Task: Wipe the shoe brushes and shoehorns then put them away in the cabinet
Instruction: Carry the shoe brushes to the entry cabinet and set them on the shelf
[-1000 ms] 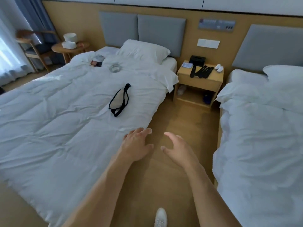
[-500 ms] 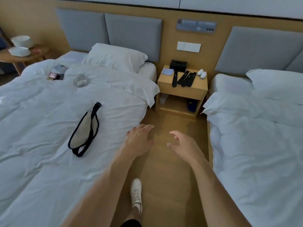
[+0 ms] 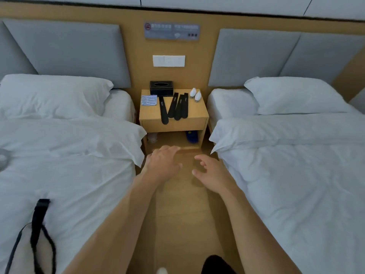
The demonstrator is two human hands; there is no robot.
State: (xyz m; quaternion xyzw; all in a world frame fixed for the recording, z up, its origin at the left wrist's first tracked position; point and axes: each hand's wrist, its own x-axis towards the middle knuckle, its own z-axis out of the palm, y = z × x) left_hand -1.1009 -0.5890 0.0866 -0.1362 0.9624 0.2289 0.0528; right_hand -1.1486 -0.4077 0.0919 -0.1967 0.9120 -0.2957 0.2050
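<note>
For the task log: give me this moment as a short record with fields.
place: aisle between two beds, facing nightstand
shoehorns: black, on nightstand top
brushes: two white, back right corner
cloth: striped, folded, left side
tissue box: at back
left hand: empty
right hand: empty
progress: nothing picked up yet

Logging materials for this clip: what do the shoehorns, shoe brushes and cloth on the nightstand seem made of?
Shoehorns: probably plastic, black with a dull sheen. Shoe brushes: smooth white backs, likely plastic; bristles too small to judge. Cloth: soft folded fabric, blue-and-white stripes.
</note>
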